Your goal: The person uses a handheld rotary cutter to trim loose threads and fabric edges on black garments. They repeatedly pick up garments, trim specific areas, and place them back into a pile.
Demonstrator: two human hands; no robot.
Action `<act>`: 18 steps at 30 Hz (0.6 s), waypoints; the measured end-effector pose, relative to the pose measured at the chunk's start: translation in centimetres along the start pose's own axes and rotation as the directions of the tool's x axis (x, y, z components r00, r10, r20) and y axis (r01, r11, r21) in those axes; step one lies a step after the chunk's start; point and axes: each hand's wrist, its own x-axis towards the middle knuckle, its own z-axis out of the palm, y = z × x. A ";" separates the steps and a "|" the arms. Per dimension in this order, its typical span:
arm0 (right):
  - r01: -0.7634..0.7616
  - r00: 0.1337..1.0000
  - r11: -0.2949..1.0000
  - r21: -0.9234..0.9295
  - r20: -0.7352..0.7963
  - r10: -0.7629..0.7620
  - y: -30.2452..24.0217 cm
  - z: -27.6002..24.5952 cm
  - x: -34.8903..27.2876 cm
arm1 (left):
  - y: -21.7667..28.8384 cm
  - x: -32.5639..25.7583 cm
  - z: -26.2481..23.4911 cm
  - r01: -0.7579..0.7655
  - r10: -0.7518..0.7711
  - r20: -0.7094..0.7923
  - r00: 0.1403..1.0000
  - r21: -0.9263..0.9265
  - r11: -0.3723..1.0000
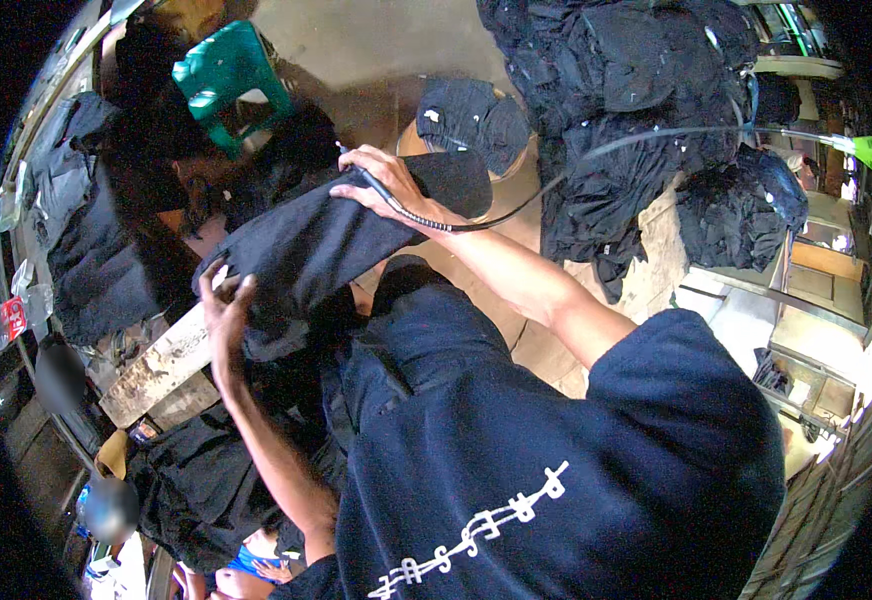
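- Head view: the right hand point(381, 180) presses down on a black garment point(326, 240), fingers closed round a slim dark tool point(364, 180) that trails a coiled cord point(426, 222) running on into a black hose point(656, 135).
- Head view: the left hand point(224, 320) grips the garment's lower end, fingers curled into the cloth, pulling it taut over a worn wooden board point(161, 365).
- Head view: heaps of black clothing point(636, 100) lie to the right, with a green plastic stool point(231, 85) at top left and a clear bottle point(16, 320) at the left edge.
- Judged risk: if the left hand's hold eases, the cloth could slacken and bunch under the tool tip.
- Judged risk: the cord lies across the right wrist; it could snag on the forearm and drag the tool off line.
- Judged risk: the garment overhangs the board and could slide off toward the clothing point(196, 490) below.
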 end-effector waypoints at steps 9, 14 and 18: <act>-0.043 0.999 0.999 -0.004 0.002 0.043 -0.6 1.1 0.1 | -2.1 -2.7 -0.4 -0.043 0.042 -0.155 0.987 -0.002 0.999; -0.191 0.978 0.957 0.219 0.130 0.165 -5.0 3.2 1.5 | -1.0 -3.0 -1.1 -0.043 0.047 -0.113 0.993 0.034 0.999; 0.046 0.951 0.906 0.420 0.258 -0.169 -8.8 8.2 1.5 | -0.6 -3.5 -0.8 -0.037 0.022 -0.154 0.988 -0.093 0.995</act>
